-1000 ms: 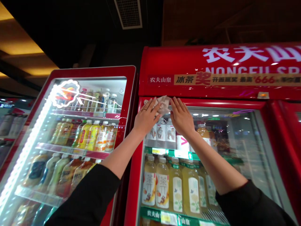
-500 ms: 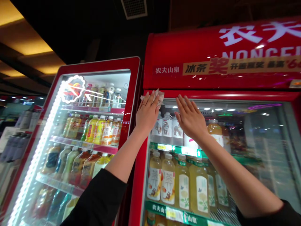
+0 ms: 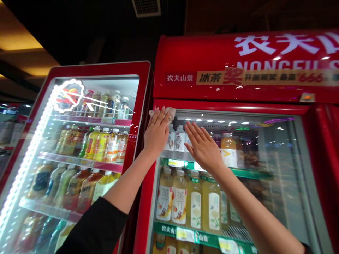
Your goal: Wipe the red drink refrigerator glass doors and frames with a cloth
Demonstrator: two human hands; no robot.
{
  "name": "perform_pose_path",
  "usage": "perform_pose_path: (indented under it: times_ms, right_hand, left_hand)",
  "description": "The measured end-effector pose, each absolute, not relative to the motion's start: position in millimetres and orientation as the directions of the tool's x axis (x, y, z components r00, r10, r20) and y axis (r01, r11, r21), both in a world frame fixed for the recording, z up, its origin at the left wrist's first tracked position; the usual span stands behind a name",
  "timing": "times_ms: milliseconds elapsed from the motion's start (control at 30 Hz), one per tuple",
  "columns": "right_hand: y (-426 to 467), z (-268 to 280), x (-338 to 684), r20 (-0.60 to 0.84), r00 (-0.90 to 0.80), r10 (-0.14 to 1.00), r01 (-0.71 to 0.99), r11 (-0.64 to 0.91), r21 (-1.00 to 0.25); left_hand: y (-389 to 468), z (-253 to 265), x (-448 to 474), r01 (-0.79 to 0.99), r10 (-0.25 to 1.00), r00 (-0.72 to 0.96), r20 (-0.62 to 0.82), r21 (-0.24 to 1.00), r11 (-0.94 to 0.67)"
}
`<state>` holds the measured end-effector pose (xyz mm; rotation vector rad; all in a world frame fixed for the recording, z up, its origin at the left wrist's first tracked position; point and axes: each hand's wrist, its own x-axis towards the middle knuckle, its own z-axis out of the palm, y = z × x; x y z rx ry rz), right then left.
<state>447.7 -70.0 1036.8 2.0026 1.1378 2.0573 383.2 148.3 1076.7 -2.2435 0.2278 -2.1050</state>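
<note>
My left hand (image 3: 156, 132) lies against the upper left corner of the red drinks fridge (image 3: 144, 208), its flattened fingers over a crumpled whitish tissue (image 3: 171, 113). The tissue sticks out on both sides of the fingers; the rest is hidden under them. To the right, my right hand (image 3: 205, 148) is stretched flat with fingers extended and nothing in it. It is at the glass door (image 3: 280, 148), in front of the upper shelf; whether the palm touches the glass, I cannot tell. Behind the glass stand pale yellow tea bottles (image 3: 196, 204) in a row.
A second lit fridge (image 3: 97, 68) with several rows of bottled drinks stands close on the left. Above the door a red sign panel (image 3: 212, 53) juts out. At the right is a red upright edge (image 3: 324, 158).
Both hands have slid a little down the fridge front, the right one more, away from the top frame. The view has turned slightly right. The tissue stays under my left hand.
</note>
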Motion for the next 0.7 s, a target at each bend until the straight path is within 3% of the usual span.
perform_pose_path:
  times_ms: [233,467,700]
  right_hand:
    - [-72,1024,447,0.844,-0.161,0.511,0.415,-0.741,0.528]
    - [-72,1018,447,0.868,-0.147,0.474,0.434,-0.758,0.487]
    - [-72,1013,445,0.893,-0.129,0.430,0.433,-0.786,0.441]
  left_hand:
    - [139,1091,376,-0.040,-0.280,0.158,0.947,-0.278,-0.960]
    - [136,1068,384,-0.034,-0.150,0.076,0.986,-0.148,-0.988]
    - [126,1092,383,-0.089,-0.358,0.173,0.917,-0.348,-0.933]
